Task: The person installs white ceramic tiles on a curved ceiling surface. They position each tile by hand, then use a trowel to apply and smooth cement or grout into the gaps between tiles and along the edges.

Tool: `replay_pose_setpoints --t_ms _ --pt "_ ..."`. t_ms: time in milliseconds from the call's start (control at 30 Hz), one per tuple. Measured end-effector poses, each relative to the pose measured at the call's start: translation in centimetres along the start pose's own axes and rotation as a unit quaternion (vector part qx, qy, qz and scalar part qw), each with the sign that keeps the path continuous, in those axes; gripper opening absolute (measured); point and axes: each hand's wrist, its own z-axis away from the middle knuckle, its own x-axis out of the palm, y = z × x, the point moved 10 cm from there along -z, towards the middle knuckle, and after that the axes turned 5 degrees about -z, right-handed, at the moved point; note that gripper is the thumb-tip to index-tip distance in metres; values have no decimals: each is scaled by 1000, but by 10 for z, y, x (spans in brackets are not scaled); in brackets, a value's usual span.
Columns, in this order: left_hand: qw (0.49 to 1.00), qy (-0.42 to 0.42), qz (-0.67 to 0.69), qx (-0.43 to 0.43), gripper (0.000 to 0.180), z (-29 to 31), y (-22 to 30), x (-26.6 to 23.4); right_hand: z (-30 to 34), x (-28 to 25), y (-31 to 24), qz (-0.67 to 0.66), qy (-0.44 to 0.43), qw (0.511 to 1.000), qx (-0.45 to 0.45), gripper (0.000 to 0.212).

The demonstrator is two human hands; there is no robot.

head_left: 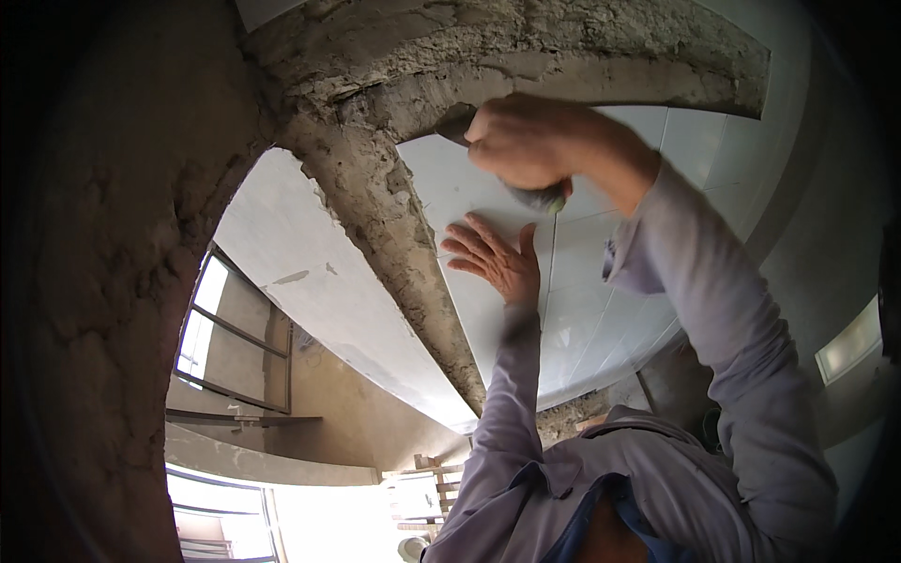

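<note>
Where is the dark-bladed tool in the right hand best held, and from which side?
Probably by the rounded end, which looks like its handle, coming from the picture's lower right. The tool's dark blade sticks out at the upper left of the closed right hand, so this approach should avoid it. The fist hides the middle, and blur leaves the exact shape unclear.

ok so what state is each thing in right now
left hand: open, fingers spread
right hand: closed
dark-bladed hand tool: gripped in the right hand, blurred
white wall tiles: set side by side
mortar strip: bare, rough
white panel: chipped edge, patchy surface
barred window: open or shut unclear
</note>
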Motion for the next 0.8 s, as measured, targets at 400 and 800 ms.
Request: replay_pose_setpoints --t_ms 400,800 --pt "1000 -25 8 -15 102 4 -4 1 40 3 -26 128 146 981 11 21" --pt "1000 -15 15 -7 99 0 -4 8 55 22 13 -206 360 900 134 53"
